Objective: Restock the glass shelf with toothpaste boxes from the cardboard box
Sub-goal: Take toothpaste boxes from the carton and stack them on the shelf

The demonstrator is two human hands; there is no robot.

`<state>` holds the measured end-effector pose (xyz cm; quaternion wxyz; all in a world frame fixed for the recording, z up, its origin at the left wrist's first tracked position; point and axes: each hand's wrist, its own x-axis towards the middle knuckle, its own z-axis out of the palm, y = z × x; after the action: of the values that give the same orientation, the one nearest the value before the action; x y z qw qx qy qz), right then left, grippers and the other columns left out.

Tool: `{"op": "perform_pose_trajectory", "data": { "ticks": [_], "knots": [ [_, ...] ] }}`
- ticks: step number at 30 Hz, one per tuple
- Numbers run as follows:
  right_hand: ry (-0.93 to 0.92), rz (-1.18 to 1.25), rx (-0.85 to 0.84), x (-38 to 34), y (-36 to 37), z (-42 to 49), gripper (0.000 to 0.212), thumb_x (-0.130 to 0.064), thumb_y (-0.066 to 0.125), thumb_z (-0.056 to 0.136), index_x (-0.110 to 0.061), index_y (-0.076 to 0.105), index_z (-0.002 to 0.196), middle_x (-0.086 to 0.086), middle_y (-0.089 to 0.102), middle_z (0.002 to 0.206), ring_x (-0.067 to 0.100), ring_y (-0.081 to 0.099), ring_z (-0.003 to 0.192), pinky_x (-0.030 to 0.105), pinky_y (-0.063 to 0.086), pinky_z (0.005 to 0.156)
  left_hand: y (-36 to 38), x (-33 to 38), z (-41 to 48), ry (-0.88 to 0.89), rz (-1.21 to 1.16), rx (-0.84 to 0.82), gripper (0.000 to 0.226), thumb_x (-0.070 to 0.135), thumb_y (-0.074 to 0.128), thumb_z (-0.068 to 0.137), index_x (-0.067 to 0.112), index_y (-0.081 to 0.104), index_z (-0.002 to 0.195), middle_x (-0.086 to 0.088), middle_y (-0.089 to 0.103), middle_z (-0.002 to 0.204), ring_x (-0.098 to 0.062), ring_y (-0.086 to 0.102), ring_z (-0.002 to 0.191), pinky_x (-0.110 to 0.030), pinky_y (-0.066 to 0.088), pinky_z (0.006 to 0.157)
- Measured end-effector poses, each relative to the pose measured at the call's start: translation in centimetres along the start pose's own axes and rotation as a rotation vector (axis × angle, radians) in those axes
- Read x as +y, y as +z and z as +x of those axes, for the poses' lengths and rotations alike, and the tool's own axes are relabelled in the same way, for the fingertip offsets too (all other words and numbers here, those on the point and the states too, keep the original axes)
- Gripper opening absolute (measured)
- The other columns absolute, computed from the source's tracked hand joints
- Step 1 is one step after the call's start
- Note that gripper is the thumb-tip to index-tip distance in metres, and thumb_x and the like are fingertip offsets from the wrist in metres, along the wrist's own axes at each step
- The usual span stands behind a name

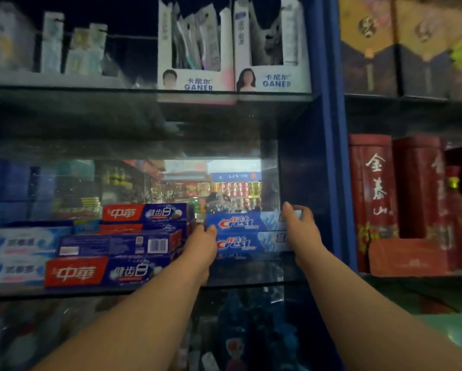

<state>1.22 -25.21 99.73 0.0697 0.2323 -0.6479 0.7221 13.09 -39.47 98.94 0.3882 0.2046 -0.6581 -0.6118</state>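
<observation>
Two blue Crest toothpaste boxes lie stacked on the glass shelf (251, 277), the top box (240, 222) over the lower box (251, 243). My left hand (201, 243) grips the left ends of the stack, its thumb on the top box. At the right end, my right hand (299, 226) holds the top box with its fingers over the upper edge. Left of the stack are red-and-blue toothpaste boxes (101, 271), several piled up. The cardboard box is out of view.
White-and-blue toothpaste boxes (13, 253) fill the shelf's far left. A blue upright post (331, 129) bounds the shelf on the right, with red gift boxes (372, 188) beyond it. Above, white GANER display cartons (197, 81) stand on a higher glass shelf.
</observation>
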Motion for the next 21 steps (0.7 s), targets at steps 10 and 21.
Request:
{"op": "perform_pose_trajectory", "data": {
  "ticks": [10, 21],
  "knots": [
    [0.207, -0.113, -0.184, 4.9, 3.1, 4.3, 0.029, -0.022, 0.056, 0.093, -0.015, 0.04, 0.116, 0.004, 0.056, 0.094, 0.02, 0.06, 0.077, 0.035, 0.055, 0.072, 1.6, -3.6, 4.9, -0.084, 0.206, 0.094, 0.036, 0.003, 0.036, 0.097, -0.002, 0.048, 0.131, -0.005, 0.054, 0.083, -0.017, 0.056, 0.074, -0.031, 0.053, 0.066],
    [-0.001, -0.098, -0.083, 4.2, 2.4, 3.1, 0.06, -0.019, 0.053, 0.096, -0.028, 0.026, 0.149, 0.009, 0.051, 0.135, 0.026, 0.057, 0.098, 0.036, 0.052, 0.071, 0.8, -4.0, 4.7, 0.143, 0.158, 0.166, 0.058, 0.005, 0.034, 0.096, 0.046, 0.035, 0.138, 0.0, 0.058, 0.108, -0.025, 0.063, 0.089, -0.042, 0.058, 0.075]
  ]
}}
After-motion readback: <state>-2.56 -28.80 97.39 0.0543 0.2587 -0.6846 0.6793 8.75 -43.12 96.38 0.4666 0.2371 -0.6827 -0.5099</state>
